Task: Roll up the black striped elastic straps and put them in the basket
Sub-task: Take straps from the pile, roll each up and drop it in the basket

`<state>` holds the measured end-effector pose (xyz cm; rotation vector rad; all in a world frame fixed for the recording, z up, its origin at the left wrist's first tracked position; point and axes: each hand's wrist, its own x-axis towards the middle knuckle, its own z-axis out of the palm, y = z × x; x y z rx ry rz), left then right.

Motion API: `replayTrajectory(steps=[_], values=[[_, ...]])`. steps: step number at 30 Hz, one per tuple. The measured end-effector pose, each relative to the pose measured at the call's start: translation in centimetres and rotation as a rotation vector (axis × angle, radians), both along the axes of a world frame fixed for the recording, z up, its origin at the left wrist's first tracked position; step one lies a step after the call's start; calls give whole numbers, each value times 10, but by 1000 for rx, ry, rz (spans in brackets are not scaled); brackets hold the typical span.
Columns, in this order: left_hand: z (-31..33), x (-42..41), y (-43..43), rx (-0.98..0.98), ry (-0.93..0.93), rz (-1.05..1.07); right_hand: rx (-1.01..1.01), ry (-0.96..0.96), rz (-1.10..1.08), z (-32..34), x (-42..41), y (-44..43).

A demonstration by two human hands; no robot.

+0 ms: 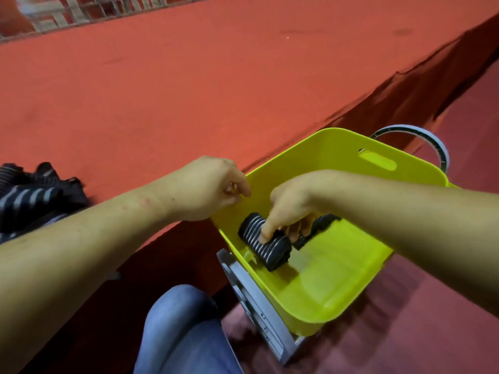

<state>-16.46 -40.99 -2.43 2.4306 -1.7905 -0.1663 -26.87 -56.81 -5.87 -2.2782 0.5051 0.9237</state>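
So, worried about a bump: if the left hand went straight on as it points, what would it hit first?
Most likely the rim of the yellow basket, right by the left hand; depth is unclear.

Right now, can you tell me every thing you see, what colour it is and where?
basket: one, yellow-green, beside the table
rolled strap: one, black with pale stripes, inside the basket
second roll: one, black, in the basket, partly hidden
loose straps: a pile, black striped, on the table, far left
table: one, red
frame: one, grey, under the basket
ring: one, grey-white, behind the basket
knee: one, blue jeans, bottom
left hand: at the basket's rim, grip unclear
right hand: gripping the rolled strap
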Motion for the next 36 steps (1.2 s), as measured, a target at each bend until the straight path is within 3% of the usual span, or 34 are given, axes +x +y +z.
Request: replayTrajectory(steps=[7, 13, 19, 23, 29, 36], values=[[-4, -1, 7, -41, 21, -8, -155, 97, 87, -25, 22, 54], [-11, 2, 8, -84, 23, -7, -435, 120, 236, -37, 24, 65], [-16, 3, 10, -130, 33, -17, -666, -8, 399, -46, 25, 62], [-19, 4, 13, -154, 35, -17, -651, 3, 192, -51, 22, 46], [-21, 3, 16, -182, 52, -20, -696, 54, 242, -51, 26, 36], [-25, 3, 28, -266, 136, -27, -464, 63, 4, -46, 33, 9]])
